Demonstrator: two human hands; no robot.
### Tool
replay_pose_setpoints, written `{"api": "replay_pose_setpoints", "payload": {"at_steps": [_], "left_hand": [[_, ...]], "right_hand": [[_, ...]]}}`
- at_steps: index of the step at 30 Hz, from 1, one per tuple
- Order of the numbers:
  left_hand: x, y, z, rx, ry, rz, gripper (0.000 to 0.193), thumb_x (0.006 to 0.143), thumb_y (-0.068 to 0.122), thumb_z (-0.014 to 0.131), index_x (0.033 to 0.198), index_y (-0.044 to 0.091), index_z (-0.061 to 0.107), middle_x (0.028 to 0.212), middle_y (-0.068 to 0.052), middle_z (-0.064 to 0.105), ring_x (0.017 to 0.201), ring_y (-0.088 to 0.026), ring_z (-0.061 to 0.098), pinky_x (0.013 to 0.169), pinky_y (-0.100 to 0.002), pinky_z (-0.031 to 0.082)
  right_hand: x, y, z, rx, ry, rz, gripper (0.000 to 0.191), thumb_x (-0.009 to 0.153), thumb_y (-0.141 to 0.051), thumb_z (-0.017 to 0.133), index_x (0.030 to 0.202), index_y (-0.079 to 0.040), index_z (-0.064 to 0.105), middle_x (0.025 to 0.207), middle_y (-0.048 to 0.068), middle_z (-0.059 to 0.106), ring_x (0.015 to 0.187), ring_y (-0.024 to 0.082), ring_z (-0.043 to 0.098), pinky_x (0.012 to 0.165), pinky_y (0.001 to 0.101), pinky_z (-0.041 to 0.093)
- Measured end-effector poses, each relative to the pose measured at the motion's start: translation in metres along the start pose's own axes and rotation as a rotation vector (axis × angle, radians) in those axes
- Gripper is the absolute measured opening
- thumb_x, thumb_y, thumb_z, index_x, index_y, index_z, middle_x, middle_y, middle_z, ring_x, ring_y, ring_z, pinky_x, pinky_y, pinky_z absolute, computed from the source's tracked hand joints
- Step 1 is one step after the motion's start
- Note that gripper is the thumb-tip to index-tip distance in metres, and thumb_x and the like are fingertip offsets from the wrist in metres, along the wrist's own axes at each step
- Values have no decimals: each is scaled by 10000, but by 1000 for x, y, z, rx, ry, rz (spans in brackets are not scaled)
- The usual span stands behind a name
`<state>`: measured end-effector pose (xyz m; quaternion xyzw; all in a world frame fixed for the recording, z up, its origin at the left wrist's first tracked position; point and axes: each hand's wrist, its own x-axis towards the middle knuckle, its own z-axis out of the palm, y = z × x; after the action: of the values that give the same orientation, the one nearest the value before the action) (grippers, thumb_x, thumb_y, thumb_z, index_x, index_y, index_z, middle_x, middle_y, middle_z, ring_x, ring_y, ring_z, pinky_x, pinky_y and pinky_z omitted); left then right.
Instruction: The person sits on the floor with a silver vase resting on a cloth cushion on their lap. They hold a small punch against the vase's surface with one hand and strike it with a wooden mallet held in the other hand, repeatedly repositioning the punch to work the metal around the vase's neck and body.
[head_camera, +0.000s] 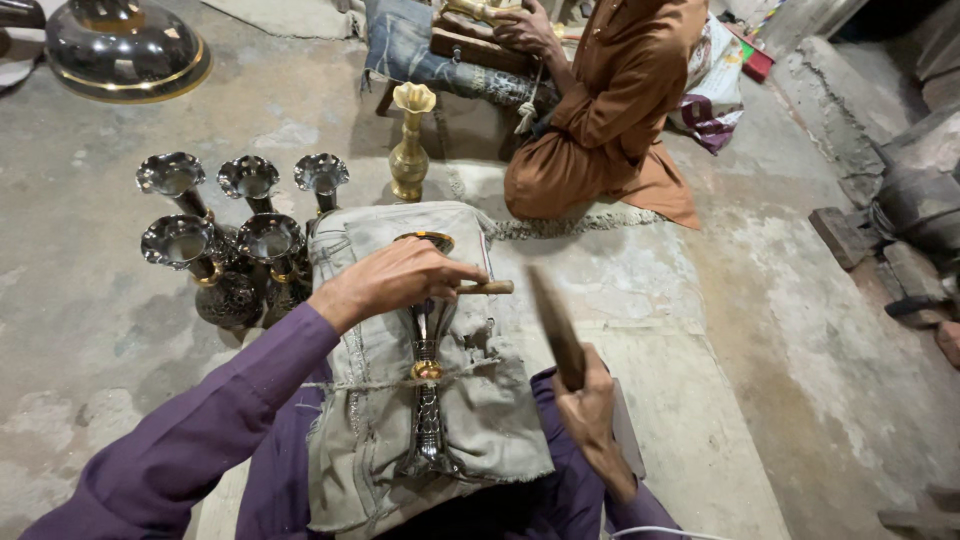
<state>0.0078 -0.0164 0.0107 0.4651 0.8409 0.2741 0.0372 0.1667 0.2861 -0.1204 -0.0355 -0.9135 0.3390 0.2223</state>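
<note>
My left hand (395, 280) is closed around a short wooden-handled tool (487, 288), fingers curled over it, its wooden end sticking out to the right; the working tip is hidden under my hand. That hand rests over the upper part of a dark metal vase (428, 400) with a brass band, which lies lengthwise along the middle of a grey padded cushion (490, 410) across my lap, its gold-rimmed mouth (425, 240) toward the cushion's far edge. A thin string (360, 383) crosses the cushion and the vase at the brass band.

My right hand (588, 410) is clamped on the lower end of a wooden mallet (556, 325), raised beside the cushion's right edge and blurred; its upper end stands near the tool's wooden end, apart from it.

On the concrete floor (760, 340), just beyond the cushion's left far corner, stand five dark fluted vases (235, 240), close together. A brass vase (410, 145) stands upright beyond the far edge. Behind it sits another person in brown clothing (610, 110), one hand (525, 28) on work of their own.
</note>
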Motion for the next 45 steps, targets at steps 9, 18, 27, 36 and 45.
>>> {"api": "replay_pose_setpoints", "payload": {"at_steps": [9,18,27,36,45], "left_hand": [[-13,-8,4,-87,101,55,414,887,203,691,1297,262,683,792,-92,751,609,-273,663,595,-443,506],[-24,-18,10,-138,176,66,440,892,207,682,1330,246,680,848,-99,768,678,-283,699,647,-435,529],[-25,-10,17,-81,337,10,450,893,195,713,1341,209,666,1057,-52,788,803,-206,768,721,-372,610],[-9,-3,16,-429,397,-181,435,895,120,761,1295,102,593,909,-109,809,795,-134,782,696,-303,610],[23,-7,8,-153,129,-171,517,836,136,768,1331,215,644,914,-47,811,765,-163,784,709,-351,613]], "right_hand": [[0,6,-5,285,7,-65,230,913,-100,675,1103,-22,572,802,94,641,642,200,604,552,364,508],[12,15,-12,-60,-66,-298,389,873,-39,643,1256,-2,588,996,170,721,763,203,702,651,358,621],[31,-30,-42,-142,-147,-51,467,747,-37,733,1205,-14,640,866,156,694,811,274,683,697,425,547],[17,-45,-15,757,-390,-73,335,875,-50,799,1139,-59,593,1012,51,685,1001,181,706,938,389,606],[42,-5,-18,492,-302,267,475,892,-168,743,1325,-53,584,910,147,661,746,270,635,665,455,533]]}}
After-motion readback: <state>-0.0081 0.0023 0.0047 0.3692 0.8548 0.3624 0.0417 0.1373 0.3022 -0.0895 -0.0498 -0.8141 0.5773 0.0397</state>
